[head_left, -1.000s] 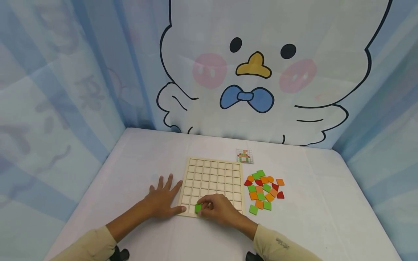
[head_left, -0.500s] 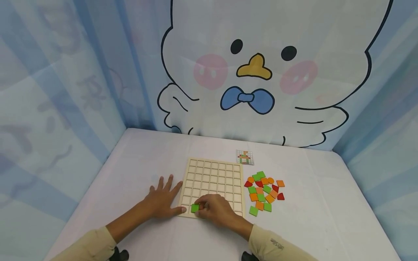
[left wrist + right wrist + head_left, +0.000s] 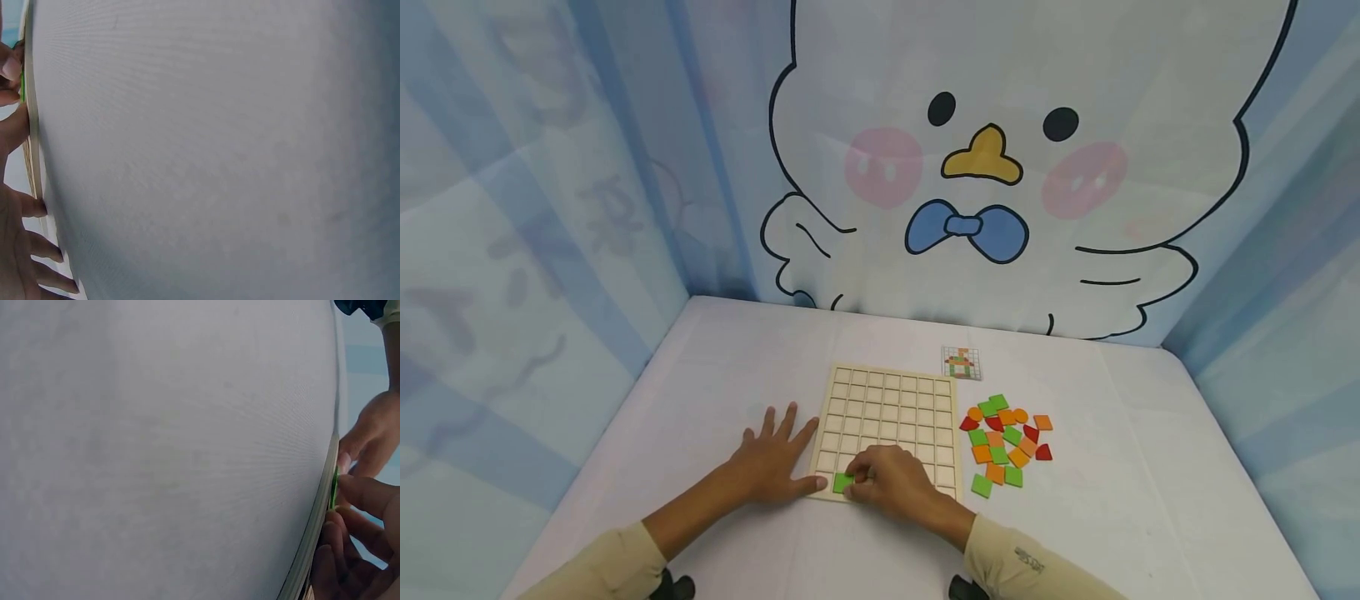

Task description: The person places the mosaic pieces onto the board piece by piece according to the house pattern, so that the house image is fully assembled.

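Note:
A pale wooden board point(image 3: 891, 392) with a grid of square cells lies flat on the table. In its bottom row, near the left corner, is a green square tile point(image 3: 842, 482). My right hand point(image 3: 891, 482) pinches that tile by its right side with thumb and fingers; the right wrist view shows the tile's thin green edge point(image 3: 334, 487) at the fingertips. With fingers spread, my left hand point(image 3: 769, 468) rests at the board's left edge, thumb on the lower left corner and forefinger touching the side. In the left wrist view, the left hand point(image 3: 15, 244) appears along the board's edge.
To the right of the board lies a loose group of green, orange and red tiles point(image 3: 997, 455), some overlapping. A small pattern card point(image 3: 962, 363) sits behind the board's far right corner. Printed curtains point(image 3: 985, 283) enclose the white table point(image 3: 1120, 500) at the back and sides.
My right hand has moved slightly left with the green tile, which went from tilted to lying nearly flat in the bottom row. The left hand has stayed in place.

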Demonstrator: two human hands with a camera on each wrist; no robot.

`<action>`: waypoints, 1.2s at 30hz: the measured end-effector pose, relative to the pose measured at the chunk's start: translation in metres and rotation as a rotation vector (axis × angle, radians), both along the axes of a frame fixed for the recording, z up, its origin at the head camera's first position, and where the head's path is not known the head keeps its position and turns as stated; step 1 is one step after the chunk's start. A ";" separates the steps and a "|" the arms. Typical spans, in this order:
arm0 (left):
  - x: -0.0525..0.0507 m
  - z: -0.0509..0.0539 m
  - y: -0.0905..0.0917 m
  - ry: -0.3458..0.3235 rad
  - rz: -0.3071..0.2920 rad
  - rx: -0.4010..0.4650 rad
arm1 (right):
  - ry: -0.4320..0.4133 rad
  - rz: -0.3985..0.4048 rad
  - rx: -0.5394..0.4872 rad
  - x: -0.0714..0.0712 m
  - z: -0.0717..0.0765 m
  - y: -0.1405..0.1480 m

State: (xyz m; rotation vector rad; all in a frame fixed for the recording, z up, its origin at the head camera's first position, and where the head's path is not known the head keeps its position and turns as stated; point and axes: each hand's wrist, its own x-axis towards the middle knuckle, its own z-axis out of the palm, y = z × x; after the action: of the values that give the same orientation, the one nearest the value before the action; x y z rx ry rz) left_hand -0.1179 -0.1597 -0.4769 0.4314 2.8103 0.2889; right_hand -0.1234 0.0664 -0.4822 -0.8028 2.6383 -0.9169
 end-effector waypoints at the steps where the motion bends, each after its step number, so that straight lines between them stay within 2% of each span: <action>1: 0.000 0.000 0.000 0.001 -0.001 -0.001 | -0.001 -0.001 -0.001 0.000 -0.001 0.000; 10: 0.002 0.003 -0.001 0.008 -0.004 0.013 | 0.003 -0.002 0.023 0.000 0.001 -0.003; 16: 0.000 0.000 0.000 0.012 -0.008 0.007 | 0.020 0.007 0.053 -0.001 0.003 -0.004; 23: -0.001 0.000 0.001 0.004 -0.011 -0.007 | -0.014 0.052 0.072 -0.004 0.007 0.000; 26: 0.000 0.000 0.000 0.006 -0.013 -0.006 | -0.041 0.076 0.056 -0.006 0.008 0.003; 33: -0.001 -0.001 0.000 0.011 -0.010 0.005 | -0.139 0.131 -0.053 -0.010 0.009 0.022; 36: -0.002 -0.002 0.000 0.015 -0.007 0.000 | -0.149 0.158 -0.078 -0.012 0.010 0.033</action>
State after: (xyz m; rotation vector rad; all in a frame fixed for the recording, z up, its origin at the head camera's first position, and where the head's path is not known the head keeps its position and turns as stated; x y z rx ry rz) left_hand -0.1198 -0.1600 -0.4793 0.4446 2.8229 0.2859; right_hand -0.1356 0.0991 -0.4723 -0.9084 2.3874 -1.0007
